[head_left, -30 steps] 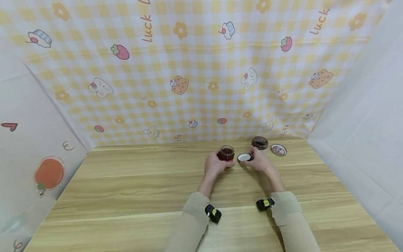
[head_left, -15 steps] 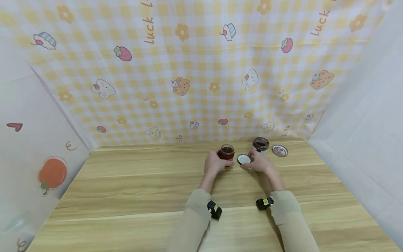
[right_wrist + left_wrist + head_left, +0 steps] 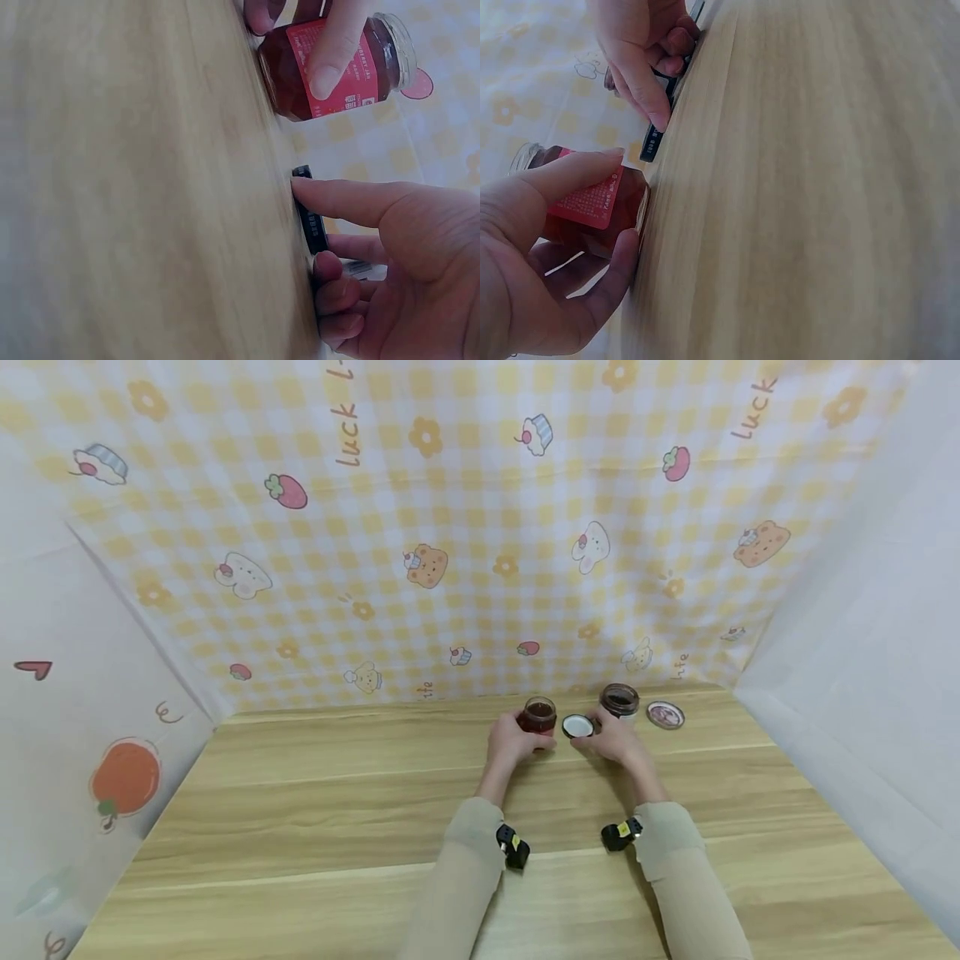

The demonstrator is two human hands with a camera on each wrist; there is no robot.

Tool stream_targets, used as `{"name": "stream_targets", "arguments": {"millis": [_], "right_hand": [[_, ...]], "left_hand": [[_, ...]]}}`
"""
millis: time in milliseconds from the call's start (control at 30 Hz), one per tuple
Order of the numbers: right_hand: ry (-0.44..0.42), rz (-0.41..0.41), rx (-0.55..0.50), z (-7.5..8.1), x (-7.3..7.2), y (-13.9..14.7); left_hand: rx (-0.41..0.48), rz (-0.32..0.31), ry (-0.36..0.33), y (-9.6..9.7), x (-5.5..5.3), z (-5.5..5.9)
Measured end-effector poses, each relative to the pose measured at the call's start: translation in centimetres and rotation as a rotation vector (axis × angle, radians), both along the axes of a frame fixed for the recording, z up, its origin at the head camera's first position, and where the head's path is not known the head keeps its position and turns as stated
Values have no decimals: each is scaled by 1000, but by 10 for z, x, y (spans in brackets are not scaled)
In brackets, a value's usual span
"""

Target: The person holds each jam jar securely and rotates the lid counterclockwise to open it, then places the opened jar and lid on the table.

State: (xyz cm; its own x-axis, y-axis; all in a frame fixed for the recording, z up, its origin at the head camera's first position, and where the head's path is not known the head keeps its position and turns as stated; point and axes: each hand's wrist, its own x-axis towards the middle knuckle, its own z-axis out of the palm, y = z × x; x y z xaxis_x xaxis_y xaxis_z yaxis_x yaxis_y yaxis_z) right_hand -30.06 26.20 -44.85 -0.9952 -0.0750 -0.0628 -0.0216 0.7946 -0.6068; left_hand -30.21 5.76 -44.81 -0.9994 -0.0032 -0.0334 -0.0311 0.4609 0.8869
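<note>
My left hand (image 3: 512, 742) grips an uncapped glass jam jar (image 3: 537, 722) of dark red jam, which stands upright on the table. Its red label (image 3: 361, 79) shows in the right wrist view, partly under the thumb. Just right of the jar lies a black lid (image 3: 577, 726), its white inner face up. My right hand (image 3: 617, 741) pinches this lid at the rim, thumb on the near side; the right wrist view shows the lid's dark edge (image 3: 311, 225) flat against the wood. A small gap separates jar and lid.
Behind my right hand stands a second uncapped jar (image 3: 619, 699) with dark contents, its lower part hidden. To its right lies another lid (image 3: 665, 715), with a purplish pattern. A checked cloth (image 3: 480, 527) hangs along the back edge of the wooden table (image 3: 322, 793).
The held jar and the black lid have both slid slightly toward the back cloth, along with my hands. The second jar and the patterned lid stay where they were.
</note>
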Motion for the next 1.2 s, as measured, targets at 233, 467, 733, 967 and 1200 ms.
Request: {"name": "stream_targets", "arguments": {"millis": [233, 467, 733, 967, 1200], "right_hand": [[-10, -21, 12, -2, -4, -3], [-1, -48, 46, -3, -8, -7], [-11, -53, 65, 2, -8, -11], [-2, -78, 98, 4, -9, -13], [-3, -85, 113, 2, -11, -13]], "left_hand": [[10, 7, -5, 2, 0, 1], [26, 2, 5, 3, -5, -2], [57, 0, -4, 3, -9, -5], [65, 11, -21, 7, -17, -9], [5, 28, -30, 11, -23, -10]]}}
